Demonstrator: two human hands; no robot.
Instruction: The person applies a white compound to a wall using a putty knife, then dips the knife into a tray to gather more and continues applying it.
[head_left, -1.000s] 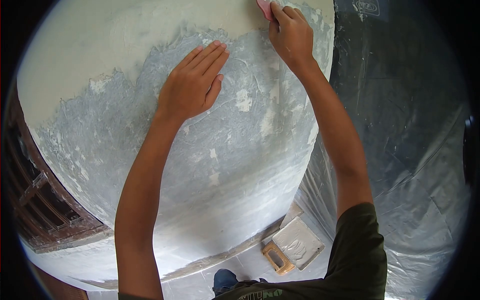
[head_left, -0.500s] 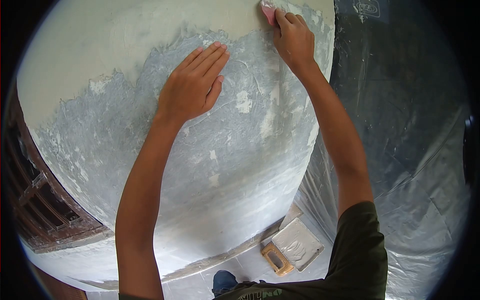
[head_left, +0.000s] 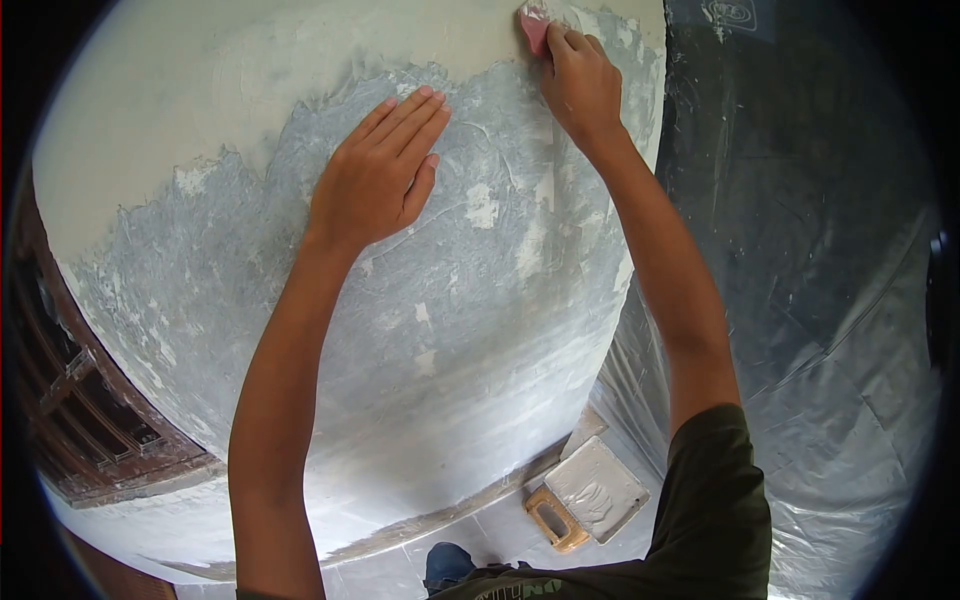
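My left hand [head_left: 370,180] lies flat on the wall [head_left: 390,290], fingers stretched out, over a grey, rough patch just below the edge of the cream coating. Higher up and to the right, my right hand [head_left: 583,90] is closed around a pink putty scraper [head_left: 534,32]. White filler shows on the scraper. Its blade is close to the wall near the top of the view, where cream coating meets bare grey, and my fingers hide part of it.
On the floor below stand a tray of white filler [head_left: 598,485] and a yellow-brown hand float [head_left: 555,518]. Dark plastic sheeting [head_left: 800,300] hangs along the right. A brown wooden window frame [head_left: 100,410] borders the wall at lower left.
The whole view has shifted slightly, so the wall and both arms sit a little further left. My right hand with the scraper has moved only slightly. My left hand stays flat.
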